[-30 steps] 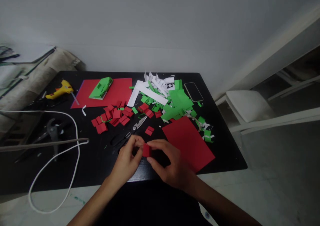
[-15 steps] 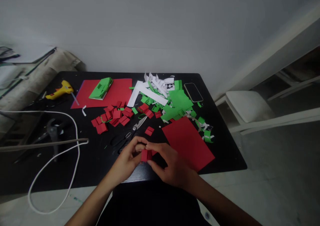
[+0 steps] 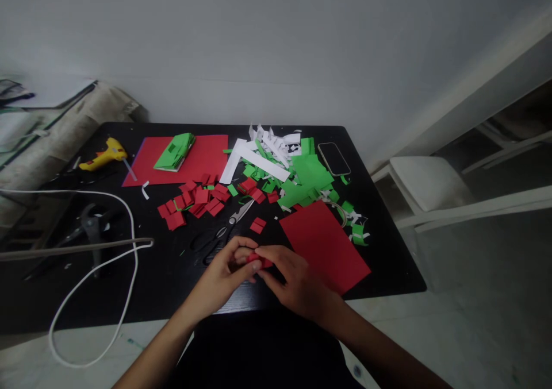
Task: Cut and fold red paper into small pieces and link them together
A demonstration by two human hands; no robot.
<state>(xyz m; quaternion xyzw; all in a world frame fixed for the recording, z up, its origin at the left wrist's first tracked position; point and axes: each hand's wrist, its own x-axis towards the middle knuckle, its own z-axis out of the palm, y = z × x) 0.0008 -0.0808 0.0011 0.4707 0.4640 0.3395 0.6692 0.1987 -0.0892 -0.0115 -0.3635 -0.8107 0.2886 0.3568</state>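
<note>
Between my two hands, over the table's front edge, is a small piece of folded red paper (image 3: 264, 261), partly hidden by fingers. My left hand (image 3: 226, 268) is closed on its left side, thumb in front. From the right, my right hand (image 3: 293, 277) pinches it with thumb and fingers. Just beyond them lies a single folded red paper piece (image 3: 258, 225). Scissors (image 3: 233, 220) with black handles rest by my left hand, and a red paper sheet (image 3: 325, 245) lies beside my right hand.
Folded red pieces (image 3: 202, 196) are heaped mid-table, near green sheets (image 3: 308, 176) and white paper strips (image 3: 263, 162). A folded green paper piece (image 3: 175, 152) lies on another red sheet (image 3: 211, 153). A yellow glue gun (image 3: 106, 154), white cable (image 3: 129, 297) and phone (image 3: 334, 159) lie around.
The red paper piece has been turned or pressed between my fingers, and less of it shows now. My left thumb has moved across its front. Everything else on the table stays put.
</note>
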